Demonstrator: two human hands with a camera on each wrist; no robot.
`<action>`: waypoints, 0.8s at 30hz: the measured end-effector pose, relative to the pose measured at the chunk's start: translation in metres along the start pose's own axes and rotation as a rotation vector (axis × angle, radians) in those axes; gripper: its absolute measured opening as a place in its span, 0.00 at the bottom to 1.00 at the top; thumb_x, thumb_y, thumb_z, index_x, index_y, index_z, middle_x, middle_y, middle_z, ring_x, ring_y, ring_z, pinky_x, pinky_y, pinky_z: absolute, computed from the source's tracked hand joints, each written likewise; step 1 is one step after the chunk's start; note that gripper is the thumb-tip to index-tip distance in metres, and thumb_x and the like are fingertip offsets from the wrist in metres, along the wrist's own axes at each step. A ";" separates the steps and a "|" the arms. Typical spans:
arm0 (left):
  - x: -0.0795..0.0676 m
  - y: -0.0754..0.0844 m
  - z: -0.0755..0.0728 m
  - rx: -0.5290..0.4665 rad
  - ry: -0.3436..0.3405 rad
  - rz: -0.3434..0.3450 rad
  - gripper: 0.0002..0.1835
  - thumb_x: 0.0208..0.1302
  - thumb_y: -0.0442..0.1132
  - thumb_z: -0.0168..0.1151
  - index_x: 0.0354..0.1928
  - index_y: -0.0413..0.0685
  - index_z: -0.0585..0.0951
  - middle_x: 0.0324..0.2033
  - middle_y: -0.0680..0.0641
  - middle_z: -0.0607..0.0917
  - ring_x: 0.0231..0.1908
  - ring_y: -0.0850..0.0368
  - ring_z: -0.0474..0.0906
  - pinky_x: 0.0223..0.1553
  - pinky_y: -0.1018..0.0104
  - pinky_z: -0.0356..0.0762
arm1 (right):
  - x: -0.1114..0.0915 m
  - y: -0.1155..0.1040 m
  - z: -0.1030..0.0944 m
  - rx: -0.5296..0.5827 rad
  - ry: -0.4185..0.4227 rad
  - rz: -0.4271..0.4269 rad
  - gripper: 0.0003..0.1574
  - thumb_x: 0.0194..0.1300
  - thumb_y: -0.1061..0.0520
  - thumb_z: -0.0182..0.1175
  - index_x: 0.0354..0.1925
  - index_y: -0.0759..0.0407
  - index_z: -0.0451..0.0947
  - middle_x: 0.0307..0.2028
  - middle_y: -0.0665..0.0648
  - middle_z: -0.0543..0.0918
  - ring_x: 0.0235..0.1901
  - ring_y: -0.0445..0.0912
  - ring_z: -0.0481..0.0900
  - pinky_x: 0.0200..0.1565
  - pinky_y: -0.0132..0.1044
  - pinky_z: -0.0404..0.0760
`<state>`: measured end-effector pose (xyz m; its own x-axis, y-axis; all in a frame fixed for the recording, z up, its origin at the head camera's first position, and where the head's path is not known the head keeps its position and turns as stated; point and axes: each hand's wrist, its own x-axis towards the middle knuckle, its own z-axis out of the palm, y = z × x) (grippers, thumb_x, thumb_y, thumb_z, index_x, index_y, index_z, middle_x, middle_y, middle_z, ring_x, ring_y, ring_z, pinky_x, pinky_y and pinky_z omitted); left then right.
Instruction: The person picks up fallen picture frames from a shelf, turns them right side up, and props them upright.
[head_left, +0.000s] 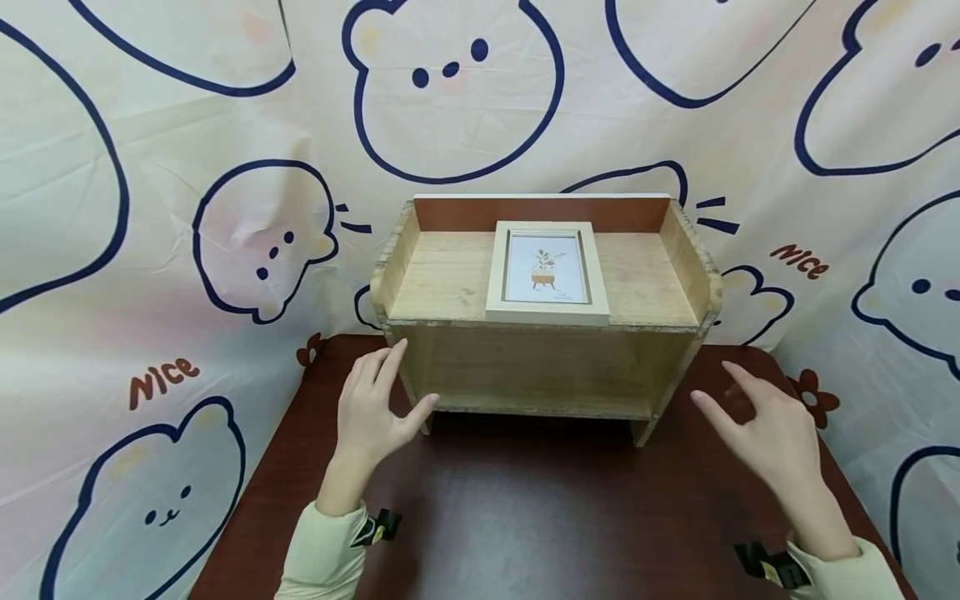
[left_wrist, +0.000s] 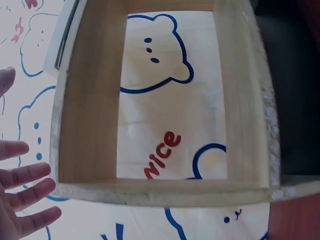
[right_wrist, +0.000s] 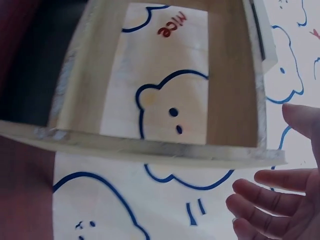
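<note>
A small wooden shelf (head_left: 435, 287) with two levels stands at the back of the dark table. On its upper board leans a cream picture frame (head_left: 495, 283) showing a potted plant. My left hand (head_left: 371, 417) is held near the shelf's left side, fingers spread, holding nothing. On the other side, my right hand (head_left: 772, 425) hovers off the shelf's right panel with thumb and fingers apart, also holding nothing. Both wrist views show the hollow lower compartment, with the left fingers (left_wrist: 30, 175) and right fingers (right_wrist: 275, 192) beside the shelf's side panels.
The dark red-brown table (head_left: 525, 508) stretches in front of the shelf. Behind and at both sides hangs a pale cloth (head_left: 247, 367) printed with blue bear outlines. Each wrist carries a black strap, such as the left strap (head_left: 378, 527).
</note>
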<state>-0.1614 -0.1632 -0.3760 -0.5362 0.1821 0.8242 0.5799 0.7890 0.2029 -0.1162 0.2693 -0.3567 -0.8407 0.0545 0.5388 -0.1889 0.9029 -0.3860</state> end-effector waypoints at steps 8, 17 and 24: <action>0.024 0.007 0.012 -0.018 0.013 0.050 0.36 0.58 0.64 0.50 0.50 0.37 0.77 0.34 0.39 0.79 0.35 0.43 0.74 0.35 0.51 0.72 | 0.024 -0.014 -0.004 0.077 0.036 -0.106 0.27 0.55 0.49 0.64 0.50 0.64 0.77 0.23 0.57 0.81 0.21 0.51 0.75 0.22 0.39 0.67; 0.056 0.012 0.015 -0.085 -0.054 0.077 0.38 0.60 0.66 0.46 0.49 0.35 0.78 0.31 0.40 0.80 0.34 0.46 0.75 0.34 0.53 0.73 | 0.044 -0.030 -0.002 0.124 0.002 -0.152 0.26 0.55 0.51 0.64 0.49 0.65 0.78 0.23 0.55 0.81 0.22 0.49 0.77 0.25 0.40 0.71; 0.078 0.007 0.014 -0.191 -0.132 0.037 0.35 0.60 0.62 0.50 0.51 0.34 0.76 0.25 0.44 0.76 0.28 0.49 0.71 0.29 0.58 0.68 | 0.062 -0.040 -0.002 0.139 -0.046 -0.189 0.26 0.57 0.50 0.63 0.48 0.68 0.78 0.22 0.56 0.81 0.21 0.48 0.77 0.24 0.39 0.70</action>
<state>-0.2077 -0.1350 -0.3179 -0.5808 0.2941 0.7591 0.6996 0.6571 0.2807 -0.1600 0.2375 -0.3064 -0.8053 -0.1326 0.5779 -0.4108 0.8275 -0.3826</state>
